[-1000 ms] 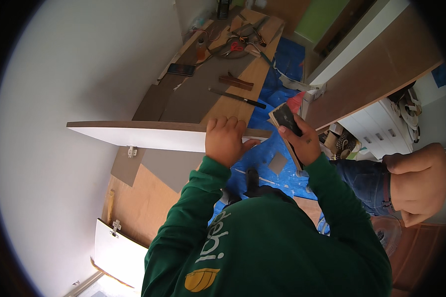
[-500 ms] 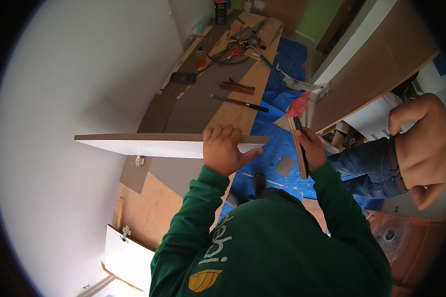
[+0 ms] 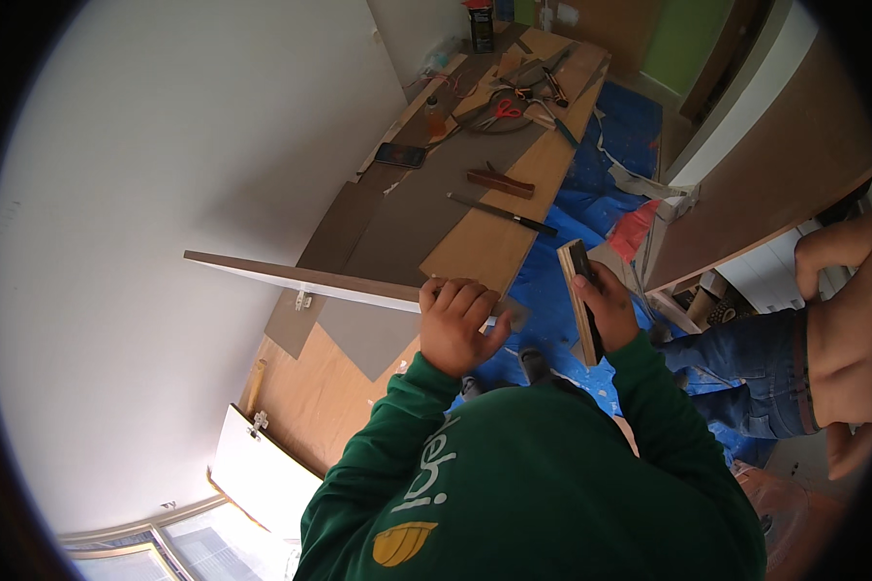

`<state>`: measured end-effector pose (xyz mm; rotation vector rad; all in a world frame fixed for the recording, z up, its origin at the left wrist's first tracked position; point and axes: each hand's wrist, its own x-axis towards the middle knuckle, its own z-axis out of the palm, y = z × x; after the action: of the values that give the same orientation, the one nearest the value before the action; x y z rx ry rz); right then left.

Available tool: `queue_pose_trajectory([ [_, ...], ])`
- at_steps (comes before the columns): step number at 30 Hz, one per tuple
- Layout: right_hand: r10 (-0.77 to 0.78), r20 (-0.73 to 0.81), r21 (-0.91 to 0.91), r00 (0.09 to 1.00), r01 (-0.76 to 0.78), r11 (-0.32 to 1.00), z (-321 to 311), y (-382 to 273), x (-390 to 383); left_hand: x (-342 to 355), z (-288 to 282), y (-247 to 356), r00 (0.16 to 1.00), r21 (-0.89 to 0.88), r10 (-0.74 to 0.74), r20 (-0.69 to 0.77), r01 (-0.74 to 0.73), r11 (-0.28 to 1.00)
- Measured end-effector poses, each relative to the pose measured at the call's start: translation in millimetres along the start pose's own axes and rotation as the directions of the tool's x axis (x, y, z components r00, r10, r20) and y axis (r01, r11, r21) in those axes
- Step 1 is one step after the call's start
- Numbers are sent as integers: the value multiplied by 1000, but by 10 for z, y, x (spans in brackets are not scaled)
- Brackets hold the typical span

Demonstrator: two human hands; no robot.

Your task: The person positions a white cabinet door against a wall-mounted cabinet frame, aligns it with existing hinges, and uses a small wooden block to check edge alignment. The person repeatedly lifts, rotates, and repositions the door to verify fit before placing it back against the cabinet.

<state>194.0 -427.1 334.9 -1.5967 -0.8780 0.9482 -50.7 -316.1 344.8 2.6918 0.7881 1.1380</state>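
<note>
My left hand [image 3: 460, 324] grips the near end of a long white panel [image 3: 339, 281] with a brown edge, which stands out over the workbench with a metal hinge [image 3: 303, 301] at its lower side. In my right hand [image 3: 606, 305] is a flat wooden block [image 3: 572, 290] with a dark face, held upright just right of the panel's end, apart from it. Beyond them on the bench lie a long black-handled tool [image 3: 518, 218] and a wooden plane [image 3: 501, 182].
The bench [image 3: 576, 140] runs away along the wall, carrying red scissors [image 3: 507, 108], a phone [image 3: 399, 155], a bottle and grey offcuts. Blue sheeting [image 3: 620, 145] covers the floor. A shirtless co-worker [image 3: 843, 368] stands at right near a brown board [image 3: 746, 184]. Another white door [image 3: 252, 465] lies lower left.
The view has shifted. The block in my right hand has turned from tilted to more upright. The panel's white face shows less. The co-worker at the right has moved and bent an arm.
</note>
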Motion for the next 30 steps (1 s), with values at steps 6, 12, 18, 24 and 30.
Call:
queue_pose_trajectory([
  [6,-14,218,160,976,-21,987,-184,125,353,16,147,271,993,68,-117,-18,118,991],
  [12,27,385,134,923,-85,987,-326,365,576,-3,-118,398,950,-80,-238,203,258,963],
  [18,41,497,124,867,-118,985,-363,471,684,-66,-207,577,919,-76,-328,217,351,933],
  [24,106,589,185,801,-261,947,-324,462,641,-164,-179,611,907,-32,-385,172,396,918],
  [30,153,673,115,723,-307,945,-330,427,600,-140,-44,655,907,94,-411,94,403,910],
])
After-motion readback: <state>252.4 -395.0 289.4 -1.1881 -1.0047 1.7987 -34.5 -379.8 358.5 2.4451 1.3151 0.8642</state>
